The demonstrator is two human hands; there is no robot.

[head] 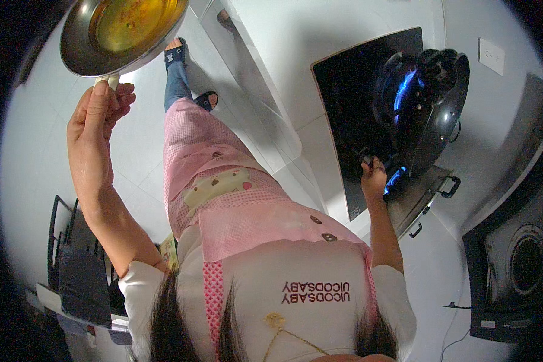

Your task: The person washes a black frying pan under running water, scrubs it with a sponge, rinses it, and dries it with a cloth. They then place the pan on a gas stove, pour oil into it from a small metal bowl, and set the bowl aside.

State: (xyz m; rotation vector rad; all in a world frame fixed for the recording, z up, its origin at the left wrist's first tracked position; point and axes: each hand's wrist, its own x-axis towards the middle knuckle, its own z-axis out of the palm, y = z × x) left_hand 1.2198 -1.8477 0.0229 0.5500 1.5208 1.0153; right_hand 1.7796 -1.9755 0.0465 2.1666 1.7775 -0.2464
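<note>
My left hand [102, 108] holds the pale handle of a metal pan [74, 50] out to the left, raised above the floor. A clear yellow liquid [135, 22] that looks like oil lies in the pan, whose far part is cut off by the frame's top edge. On the right, my right hand [374, 174] has its fingers around a small dark control knob [365, 156] at the edge of a black glass gas hob [344, 99]. Blue flame [405, 92] burns at the far burner, and another blue flame [394, 180] shows beside my right hand.
A black wok or pan [448, 117] stands over the far flame. Beside the near flame is a flat metal item [416, 199] with black handles. A wall socket [492, 55] is behind the hob. A dark chair [81, 276] stands at lower left, and a dark appliance [475, 271] at lower right.
</note>
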